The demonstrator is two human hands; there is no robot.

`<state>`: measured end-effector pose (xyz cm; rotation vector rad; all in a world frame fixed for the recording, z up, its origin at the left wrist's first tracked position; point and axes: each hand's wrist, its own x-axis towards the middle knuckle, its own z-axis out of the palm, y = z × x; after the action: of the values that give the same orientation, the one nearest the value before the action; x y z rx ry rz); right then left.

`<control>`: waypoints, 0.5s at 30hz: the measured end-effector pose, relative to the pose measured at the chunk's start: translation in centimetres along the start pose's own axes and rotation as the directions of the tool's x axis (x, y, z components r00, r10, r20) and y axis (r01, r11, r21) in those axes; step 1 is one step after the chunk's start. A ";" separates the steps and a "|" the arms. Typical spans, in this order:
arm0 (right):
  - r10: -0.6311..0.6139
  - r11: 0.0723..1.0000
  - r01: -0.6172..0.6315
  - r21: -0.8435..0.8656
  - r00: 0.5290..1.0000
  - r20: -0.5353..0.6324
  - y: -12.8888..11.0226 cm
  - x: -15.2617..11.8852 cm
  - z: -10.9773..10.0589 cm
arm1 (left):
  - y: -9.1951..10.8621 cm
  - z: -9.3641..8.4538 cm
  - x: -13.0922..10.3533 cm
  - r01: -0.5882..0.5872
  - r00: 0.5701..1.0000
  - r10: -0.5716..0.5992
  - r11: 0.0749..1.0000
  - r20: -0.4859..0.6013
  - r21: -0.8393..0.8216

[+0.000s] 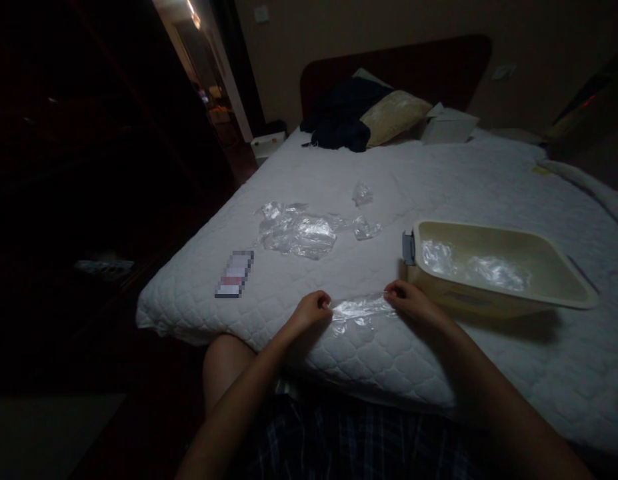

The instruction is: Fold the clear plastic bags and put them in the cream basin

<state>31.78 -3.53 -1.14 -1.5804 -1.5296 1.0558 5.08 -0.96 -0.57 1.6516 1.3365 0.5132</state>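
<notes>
A strip of clear plastic film (361,309) stretches between my two hands, low over the white quilted bed near its front edge. My left hand (313,311) pinches its left end. The right end is pinched in my right hand (403,295), just left of a cream plastic tub (493,300). Clear, shiny plastic lies inside the tub. Farther back on the bed, more crumpled clear plastic (309,233) is spread out, with a small separate piece (362,193) behind it.
A phone (234,274) lies on the bed (189,267) at the left. Dark cloth (343,110), a tan pillow (395,117) and a white box (449,125) rest by the headboard (439,60). The bed's left edge drops to a dark floor.
</notes>
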 end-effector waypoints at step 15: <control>-0.072 0.987 0.076 0.142 0.997 -0.030 -2.3 -0.4 0.8 | -0.2 -0.9 -0.8 -0.248 0.966 0.252 0.966 -0.060 0.078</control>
<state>30.11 -3.84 0.59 -1.4234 -1.4509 1.0754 3.96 -1.32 -0.14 1.8890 1.2134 0.6847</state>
